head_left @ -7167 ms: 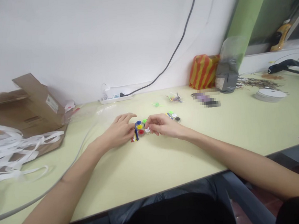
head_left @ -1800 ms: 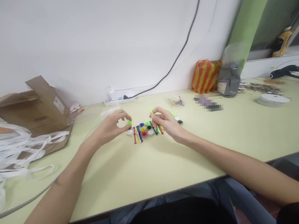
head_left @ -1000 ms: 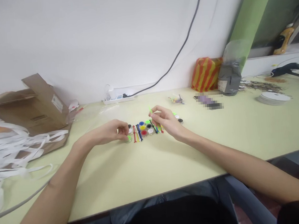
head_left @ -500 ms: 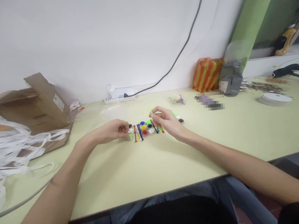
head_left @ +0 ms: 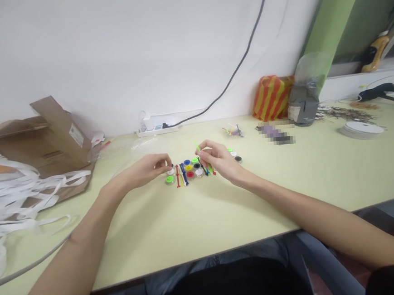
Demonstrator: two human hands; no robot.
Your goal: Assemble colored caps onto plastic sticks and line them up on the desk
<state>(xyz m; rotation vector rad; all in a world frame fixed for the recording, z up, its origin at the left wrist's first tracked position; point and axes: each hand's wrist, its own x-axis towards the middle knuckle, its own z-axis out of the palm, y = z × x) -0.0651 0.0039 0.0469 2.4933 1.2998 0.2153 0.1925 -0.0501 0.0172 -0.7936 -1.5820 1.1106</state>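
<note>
Apparently already set down on the pale yellow table (head_left: pixel 203 229): many small round discs (head_left: pixel 188 167) in short lines, with slim sticks (head_left: pixel 184 175) lying between these. At the left end, a green disc (head_left: pixel 170 180) nearest to the camera, then a white disc (head_left: pixel 170 172), then a black one, mostly hidden by the left hand (head_left: pixel 149 166). Next, a red stick (head_left: pixel 177 176) beside darker sticks; after that, two lines of three discs in mixed colours. Beyond the right hand (head_left: pixel 219 160), partly covered, another line with a black disc (head_left: pixel 238 159) at its near end.

Seemingly not yet put down: a green stick (head_left: pixel 197 145), pinched between right thumb and index finger, tip upward above the discs. Left thumb and forefinger nearly together, just over the white disc; impossible to say whether touching it. Remaining amount also difficult to judge; farther back, only a small heap of coloured pieces (head_left: pixel 233 131), apart from the rows. In appearance, discs low, with bright centres and clear rims; sticks thin, with arrow-like ends.
</note>
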